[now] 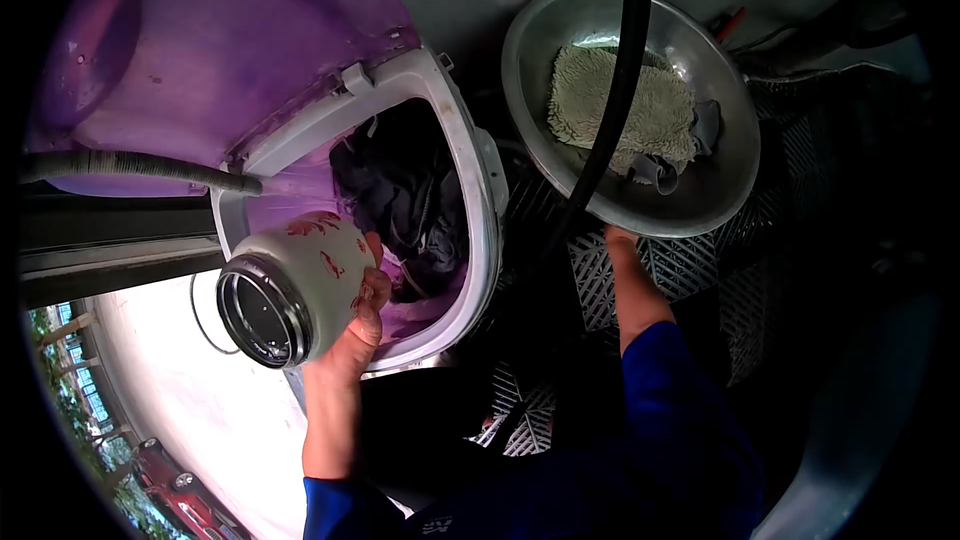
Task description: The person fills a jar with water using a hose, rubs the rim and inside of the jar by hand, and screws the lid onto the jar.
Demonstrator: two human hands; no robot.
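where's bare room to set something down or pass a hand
Bare metal lies in the basin between the grey cloth and right rim. Patterned floor shows beside the right forearm. The washer tub is crowded with dark clothes, the jar in the left hand over one corner; a black tube crosses the basin.

The jar (340,285) in the left hand (358,332) blocked the lower-left part of the tub's (482,215) opening, and dark cloth (410,190) took up much of the rest. The raised purple lid (230,50) walled off the upper left, where a ribbed hose (130,165) reached the rim. A black hose (634,30) crossed in front of the metal basin (737,155), leaving open room over its right side.
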